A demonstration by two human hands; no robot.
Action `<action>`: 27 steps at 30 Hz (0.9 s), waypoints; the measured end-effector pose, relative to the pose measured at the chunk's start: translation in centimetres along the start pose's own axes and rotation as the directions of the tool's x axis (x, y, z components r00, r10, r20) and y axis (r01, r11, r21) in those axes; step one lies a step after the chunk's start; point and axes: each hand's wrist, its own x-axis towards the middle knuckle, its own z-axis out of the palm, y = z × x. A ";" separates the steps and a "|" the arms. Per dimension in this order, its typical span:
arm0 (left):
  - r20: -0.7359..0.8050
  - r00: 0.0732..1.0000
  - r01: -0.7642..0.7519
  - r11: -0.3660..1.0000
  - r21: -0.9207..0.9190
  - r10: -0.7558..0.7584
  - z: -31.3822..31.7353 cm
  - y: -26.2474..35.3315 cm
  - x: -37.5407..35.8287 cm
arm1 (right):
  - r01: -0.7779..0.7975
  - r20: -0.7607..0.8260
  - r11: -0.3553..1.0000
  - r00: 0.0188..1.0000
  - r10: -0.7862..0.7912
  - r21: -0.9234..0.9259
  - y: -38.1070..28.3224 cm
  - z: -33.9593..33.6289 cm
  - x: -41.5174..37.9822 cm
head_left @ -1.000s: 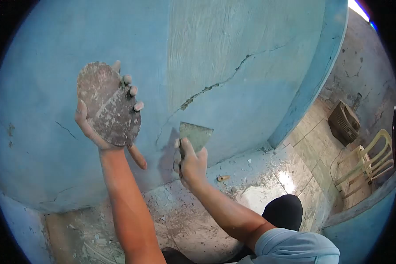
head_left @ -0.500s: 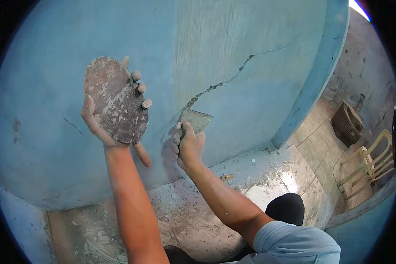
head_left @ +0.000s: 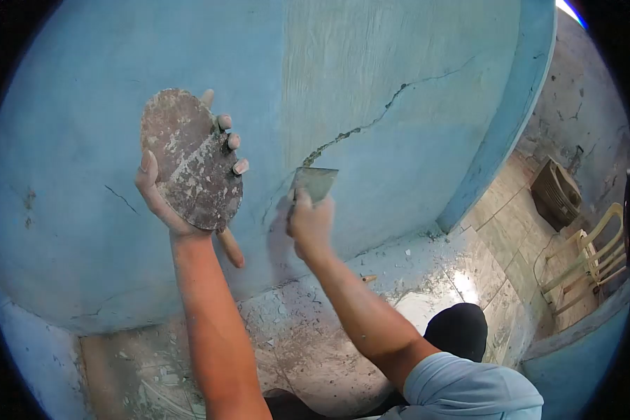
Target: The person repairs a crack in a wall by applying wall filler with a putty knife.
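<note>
My left hand (head_left: 163,202) holds up an oval plaster-stained plate (head_left: 191,157), thumb on its left edge and fingertips curled around the right one. A wooden handle (head_left: 231,249) sticks out below the plate; its other end is hidden behind. To the right, my right hand (head_left: 311,221), a little blurred, grips a putty knife (head_left: 316,182). The blade's upper edge lies right at the lower end of a jagged crack (head_left: 360,129), which climbs the blue wall (head_left: 413,164) to the right.
Debris and chips litter the tiled floor (head_left: 308,343) along the wall's foot, with a small tan piece (head_left: 369,278) among them. A plastic chair (head_left: 595,255) and a brown basket-like container (head_left: 555,194) stand at the right. My dark-clad knee (head_left: 457,332) is below.
The putty knife has turned, its upper edge now nearly level below the crack, and my right hand has dropped slightly. My left hand keeps its hold on the plate.
</note>
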 end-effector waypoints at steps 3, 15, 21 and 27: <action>-0.011 1.000 -0.015 1.000 0.016 0.015 0.2 -0.2 0.0 | 0.175 0.148 0.931 0.980 -0.134 -0.321 -2.1 -2.4 1.6; 0.017 0.999 -0.041 0.999 0.005 0.041 1.6 -0.4 0.4 | -0.446 0.220 0.807 0.894 0.389 0.387 -4.8 -3.2 0.0; 0.019 1.000 -0.025 1.000 -0.006 0.025 1.4 -0.4 0.3 | -0.373 0.097 0.819 0.924 0.369 0.436 -4.2 -1.0 -0.5; 0.007 1.000 -0.020 1.000 -0.003 0.020 1.0 -0.4 0.3 | -0.401 0.101 0.816 0.912 0.397 0.417 -4.5 -1.0 -0.5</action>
